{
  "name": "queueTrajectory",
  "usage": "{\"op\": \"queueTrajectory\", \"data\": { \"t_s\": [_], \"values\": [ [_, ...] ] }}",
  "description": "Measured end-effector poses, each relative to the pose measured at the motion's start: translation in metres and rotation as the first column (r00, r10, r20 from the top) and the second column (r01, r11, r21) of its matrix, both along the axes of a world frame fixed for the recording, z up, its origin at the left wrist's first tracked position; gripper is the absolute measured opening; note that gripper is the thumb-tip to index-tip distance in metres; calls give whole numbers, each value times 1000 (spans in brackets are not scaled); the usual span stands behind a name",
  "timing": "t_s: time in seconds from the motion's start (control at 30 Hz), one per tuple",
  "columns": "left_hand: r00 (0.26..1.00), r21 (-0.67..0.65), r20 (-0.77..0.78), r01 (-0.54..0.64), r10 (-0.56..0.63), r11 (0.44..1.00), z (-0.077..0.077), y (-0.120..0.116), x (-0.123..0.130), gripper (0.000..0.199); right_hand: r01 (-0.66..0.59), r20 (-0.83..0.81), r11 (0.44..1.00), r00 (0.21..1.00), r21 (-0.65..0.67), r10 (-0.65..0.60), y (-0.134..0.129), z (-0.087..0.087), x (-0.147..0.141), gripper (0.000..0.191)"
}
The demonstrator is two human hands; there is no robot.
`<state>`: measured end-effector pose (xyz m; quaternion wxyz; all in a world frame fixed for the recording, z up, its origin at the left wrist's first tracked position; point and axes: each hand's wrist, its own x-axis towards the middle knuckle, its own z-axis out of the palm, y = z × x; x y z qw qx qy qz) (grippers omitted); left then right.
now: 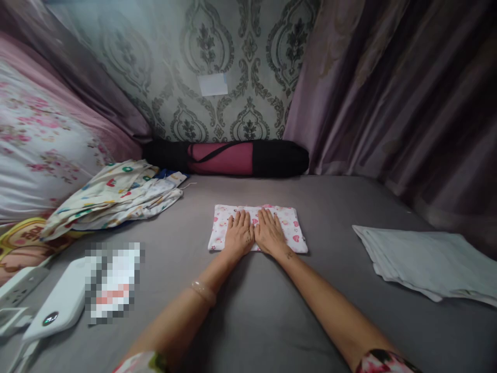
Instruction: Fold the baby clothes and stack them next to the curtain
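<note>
A folded white cloth with pink hearts and small prints [295,228] lies flat on the grey bed sheet [248,316], straight ahead of me. My left hand [239,232] rests palm down on its left half, fingers stretched out and pointing away. Beside it, my right hand [269,231] lies flat on the other half, its fingers also extended. The two hands nearly meet at the thumbs. Whether the cloth is a garment or a plain piece of fabric cannot be told.
Pale folded fabric [423,259] lies at right. To the left are crumpled printed clothes [124,191], a white power bank [58,300] with cables, a power strip [23,285] and a blurred packet [116,280]. A black and maroon long bag [225,158] lies along the wall.
</note>
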<state>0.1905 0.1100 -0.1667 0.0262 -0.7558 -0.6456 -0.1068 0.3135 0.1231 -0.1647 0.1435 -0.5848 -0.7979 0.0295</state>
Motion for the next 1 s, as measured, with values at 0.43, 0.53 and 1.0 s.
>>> {"op": "queueTrajectory", "data": {
  "t_s": [0.43,0.53,1.0],
  "values": [
    [996,10,-54,-70,70,998,-6,-36,-5,56,-98,-8,995,995,3,98,-33,0,-3,56],
    [997,-37,-64,-53,51,998,5,-30,-8,56,-122,-9,990,992,-63,122,-26,6,0,56],
    [995,-69,-64,-79,75,994,6,7,-35,66,14,62,997,998,-78,-9,19,8,24,63]
  ]
}}
